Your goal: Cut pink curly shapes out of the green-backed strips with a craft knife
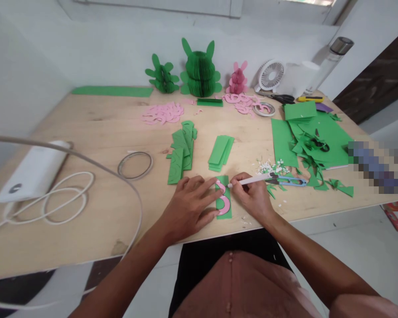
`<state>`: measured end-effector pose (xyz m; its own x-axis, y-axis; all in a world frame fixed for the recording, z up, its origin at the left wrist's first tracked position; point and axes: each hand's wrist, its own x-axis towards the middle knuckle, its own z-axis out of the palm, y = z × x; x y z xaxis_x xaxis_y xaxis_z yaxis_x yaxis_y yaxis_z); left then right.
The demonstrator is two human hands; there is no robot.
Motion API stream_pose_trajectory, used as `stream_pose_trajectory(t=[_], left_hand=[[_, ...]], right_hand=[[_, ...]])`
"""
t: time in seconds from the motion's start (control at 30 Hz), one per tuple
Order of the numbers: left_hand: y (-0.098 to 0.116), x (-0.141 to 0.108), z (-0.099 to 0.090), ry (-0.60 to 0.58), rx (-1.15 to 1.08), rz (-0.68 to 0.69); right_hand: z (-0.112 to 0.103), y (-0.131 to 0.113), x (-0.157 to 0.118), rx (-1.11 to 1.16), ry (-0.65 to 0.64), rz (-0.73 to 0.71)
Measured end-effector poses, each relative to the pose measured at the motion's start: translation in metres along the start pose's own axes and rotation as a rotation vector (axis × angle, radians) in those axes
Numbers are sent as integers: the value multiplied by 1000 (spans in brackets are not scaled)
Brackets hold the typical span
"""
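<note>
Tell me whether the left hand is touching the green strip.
Touching. The head view shows the left hand with fingers pressed on the green strip.

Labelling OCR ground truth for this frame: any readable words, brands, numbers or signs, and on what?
No text can be read anywhere.
White power bank: a small dark mark near its end, too blurred to read.
Blurred patch at the table's right edge: pixelated, unreadable.
Green strip under the left hand and right hand: only a pink template, no print.

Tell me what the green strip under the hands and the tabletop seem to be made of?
The green rectangular strip looks like matte craft paper or thin foam: flat, cleanly cut, no shine. The pale table looks like unvarnished wood, with visible grain and knots.
</note>
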<state>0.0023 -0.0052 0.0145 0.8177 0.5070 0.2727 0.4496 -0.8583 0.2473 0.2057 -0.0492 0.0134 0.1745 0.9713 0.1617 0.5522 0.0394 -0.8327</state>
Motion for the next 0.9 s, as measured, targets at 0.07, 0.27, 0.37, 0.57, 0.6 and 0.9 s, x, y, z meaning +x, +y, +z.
stream_pose_trajectory(t=[0.07,0.27,0.37,0.57,0.6,0.9], left_hand=[[0,0,0,-4,1,-1],[0,-1,0,-5,-1,-4],[0,-1,1,-9,3,-7],[-1,-1,2,-9,5,-3],[-1,-2,2,-12,3,-5],[0,-2,1,-13,-10,-11]], right_hand=[[0,-1,0,3,-3,0],[1,-1,0,6,0,-8],[2,1,0,28,-3,-8],[3,5,0,17,-11,-14],[3,5,0,17,-13,-15],[4,6,0,18,-37,2]])
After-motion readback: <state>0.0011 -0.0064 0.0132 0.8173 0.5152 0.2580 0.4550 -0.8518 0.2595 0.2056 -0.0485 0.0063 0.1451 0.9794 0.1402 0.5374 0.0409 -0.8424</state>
